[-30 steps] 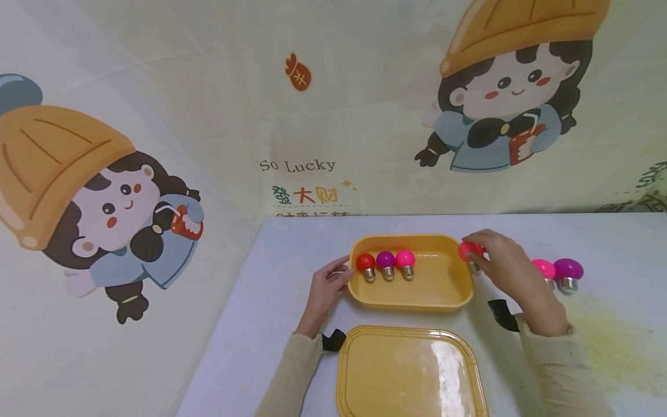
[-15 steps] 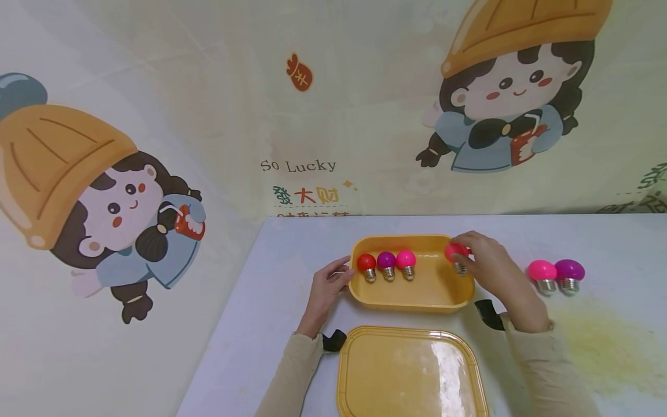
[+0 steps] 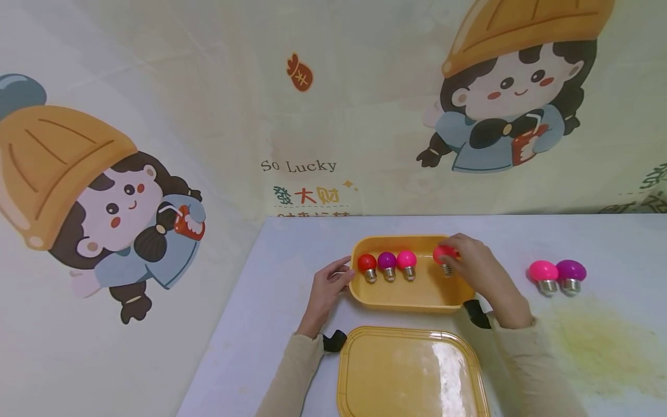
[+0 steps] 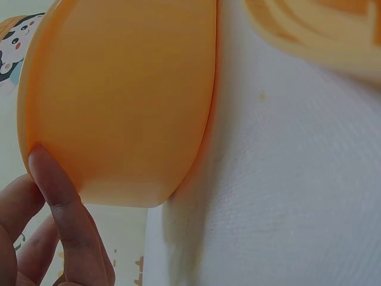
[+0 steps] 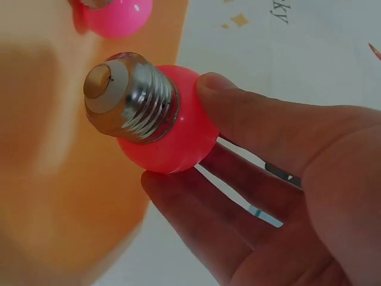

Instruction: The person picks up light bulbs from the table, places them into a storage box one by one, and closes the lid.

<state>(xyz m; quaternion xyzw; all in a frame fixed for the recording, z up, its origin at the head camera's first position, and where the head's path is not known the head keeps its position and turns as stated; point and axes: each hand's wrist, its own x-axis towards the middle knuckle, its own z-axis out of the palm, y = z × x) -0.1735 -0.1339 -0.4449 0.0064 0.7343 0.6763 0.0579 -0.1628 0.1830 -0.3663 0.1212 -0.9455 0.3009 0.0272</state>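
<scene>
"Where's the round, glossy, pinkish-red, metal-based bulb (image 5: 181, 134)?"
"Over the yellow, rounded plastic tray (image 3: 409, 296), pinched in the right hand (image 3: 482, 266); the left hand (image 3: 327, 286) touches the tray's end. I'd lower it gently, keeping it upright-headed."

Three bulbs (image 3: 387, 259) take up the left part of the yellow box (image 3: 432, 293). There is a gap between them and the pink-red bulb (image 5: 178, 154) in the right hand (image 3: 483, 269). The left hand (image 3: 326, 291) blocks the left end. A thin free strip of worktop (image 3: 396, 318) runs between box and lid (image 3: 401, 370).
</scene>
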